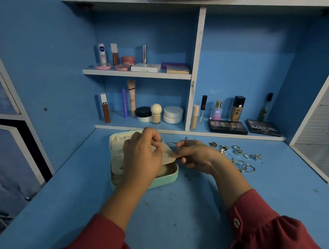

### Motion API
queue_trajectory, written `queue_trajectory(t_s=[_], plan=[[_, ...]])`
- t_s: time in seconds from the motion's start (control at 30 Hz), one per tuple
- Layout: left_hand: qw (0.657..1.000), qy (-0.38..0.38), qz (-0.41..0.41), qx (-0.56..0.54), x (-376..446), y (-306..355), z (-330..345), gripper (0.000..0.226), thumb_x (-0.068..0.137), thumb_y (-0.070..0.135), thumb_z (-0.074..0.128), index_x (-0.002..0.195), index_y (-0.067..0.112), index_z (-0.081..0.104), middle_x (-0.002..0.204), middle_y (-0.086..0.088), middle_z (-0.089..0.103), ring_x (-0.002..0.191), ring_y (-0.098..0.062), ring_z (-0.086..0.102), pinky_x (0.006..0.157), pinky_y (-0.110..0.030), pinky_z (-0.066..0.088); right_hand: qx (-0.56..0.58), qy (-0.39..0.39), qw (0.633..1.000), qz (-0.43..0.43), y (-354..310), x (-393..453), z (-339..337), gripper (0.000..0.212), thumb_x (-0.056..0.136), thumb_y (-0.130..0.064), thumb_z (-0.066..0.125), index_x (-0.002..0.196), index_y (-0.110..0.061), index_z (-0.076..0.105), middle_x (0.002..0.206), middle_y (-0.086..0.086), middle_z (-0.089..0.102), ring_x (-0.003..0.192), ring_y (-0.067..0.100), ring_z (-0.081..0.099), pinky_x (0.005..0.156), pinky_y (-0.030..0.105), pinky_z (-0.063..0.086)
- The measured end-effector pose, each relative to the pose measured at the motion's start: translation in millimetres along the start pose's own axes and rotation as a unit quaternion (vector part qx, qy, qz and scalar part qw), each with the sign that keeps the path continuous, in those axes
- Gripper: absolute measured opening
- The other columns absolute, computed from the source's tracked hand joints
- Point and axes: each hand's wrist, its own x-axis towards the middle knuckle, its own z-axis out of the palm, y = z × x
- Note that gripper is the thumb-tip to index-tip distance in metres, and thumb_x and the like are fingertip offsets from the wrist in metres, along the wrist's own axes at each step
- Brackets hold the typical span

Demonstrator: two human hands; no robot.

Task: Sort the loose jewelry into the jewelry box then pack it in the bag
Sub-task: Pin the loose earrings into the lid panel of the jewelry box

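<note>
Mint jewelry box lies open; both hands' grips, left hand and right hand, pinch one beige flap.

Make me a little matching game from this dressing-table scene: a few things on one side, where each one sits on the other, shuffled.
Things:
1. jewelry box
2. loose rings
3. Matte palette
4. white flat box

Places:
A. upper small shelf
B. desk, right of the hands
C. under the left hand
D. far right of the bottom shelf

Pairs: 1-C, 2-B, 3-D, 4-A
</note>
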Motion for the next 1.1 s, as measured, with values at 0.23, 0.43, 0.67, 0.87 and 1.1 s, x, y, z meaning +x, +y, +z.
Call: queue_trajectory(t_s=[0.23, 0.43, 0.67, 0.87, 1.1], plan=[[0.997, -0.064, -0.012, 0.032, 1.0, 6.5, 1.0, 0.032, 0.075, 0.008, 0.072, 0.079, 0.025, 0.045, 0.070, 0.011, 0.058, 0.080, -0.020, 0.058, 0.077, -0.046, 0.047, -0.006, 0.006, 1.000, -0.001, -0.9, -1.6, 1.2, 0.030, 0.081, 0.008, 0.064, 0.091, -0.014, 0.045, 0.056, 0.000, 0.056, 0.046, 0.009, 0.044, 0.037, 0.017, 0.027], [0.995, -0.084, -0.019, 0.045, 1.2, 9.2, 2.0, 0.027, 0.079, 0.012, 0.069, 0.081, 0.024, 0.045, 0.073, 0.011, 0.060, 0.086, -0.020, 0.056, 0.081, -0.040, 0.041, -0.011, 0.006, 1.000, -0.001, -1.9, -1.4, 1.7, 0.030, 0.082, 0.008, 0.064, 0.091, -0.014, 0.045, 0.056, 0.000, 0.056, 0.047, 0.009, 0.044, 0.037, 0.016, 0.027], [0.994, -0.083, -0.027, 0.060, 1.5, 8.1, 2.8, 0.024, 0.081, 0.016, 0.067, 0.084, 0.024, 0.045, 0.078, 0.008, 0.065, 0.086, -0.016, 0.053, 0.078, -0.033, 0.035, -0.012, 0.007, 1.000, -0.002, -1.9, -1.7, 1.7, 0.030, 0.081, 0.008, 0.064, 0.091, -0.014, 0.046, 0.057, 0.001, 0.057, 0.047, 0.009, 0.044, 0.037, 0.016, 0.027], [0.993, -0.094, -0.034, 0.068, 2.2, 5.4, 3.5, 0.025, 0.081, 0.016, 0.068, 0.083, 0.025, 0.045, 0.075, 0.009, 0.066, 0.084, -0.016, 0.056, 0.080, -0.037, 0.041, -0.018, 0.009, 1.000, 0.001, -2.5, -2.0, 1.8, 0.030, 0.081, 0.008, 0.064, 0.092, -0.014, 0.046, 0.059, 0.001, 0.056, 0.047, 0.009, 0.044, 0.037, 0.016, 0.028], [0.987, -0.136, -0.026, 0.076, 4.0, 5.8, -1.0, 0.019, 0.083, 0.018, 0.066, 0.082, 0.029, 0.050, 0.074, 0.013, 0.063, 0.088, -0.013, 0.054, 0.083, -0.032, 0.035, -0.017, 0.008, 1.000, 0.003, -3.5, -4.0, 2.5, 0.030, 0.082, 0.008, 0.063, 0.094, -0.013, 0.046, 0.057, 0.001, 0.056, 0.047, 0.008, 0.044, 0.037, 0.016, 0.029]])
